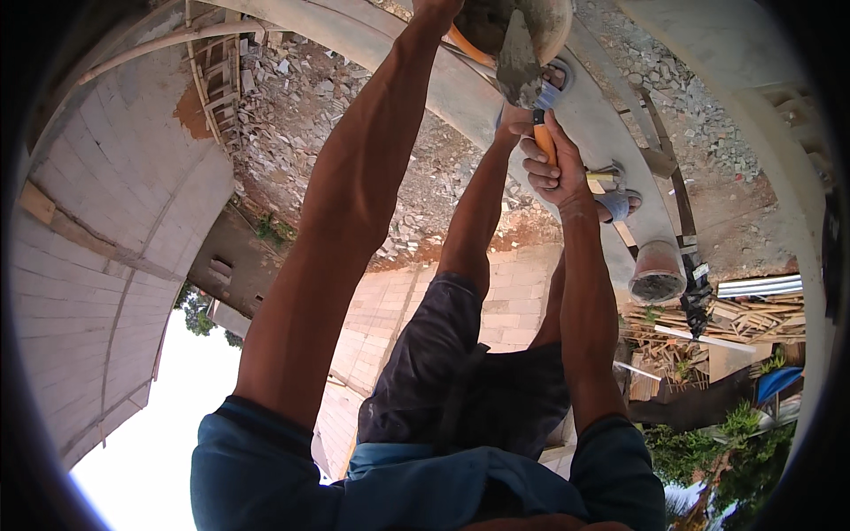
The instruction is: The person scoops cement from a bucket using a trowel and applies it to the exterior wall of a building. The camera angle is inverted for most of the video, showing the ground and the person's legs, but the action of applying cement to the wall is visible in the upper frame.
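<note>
My right hand (558, 168) is closed around the orange handle of a trowel (518, 69). The pointed metal blade is smeared with grey mortar and reaches over the near rim of a bucket (560, 25). That bucket stands at the top edge, partly cut off, with an orange edge on its left side. Beside it is my left hand (437, 7), mostly beyond the top edge. Its fingers are hidden, so whether it grips the bucket cannot be made out.
My sandalled feet (618, 206) stand on a narrow pale walkway (589, 133). A second bucket (658, 273) holds grey material at the walkway's end. Rubble (305, 106) lies below on the left, stacked wood (699, 332) at right. A block wall (115, 230) rises left.
</note>
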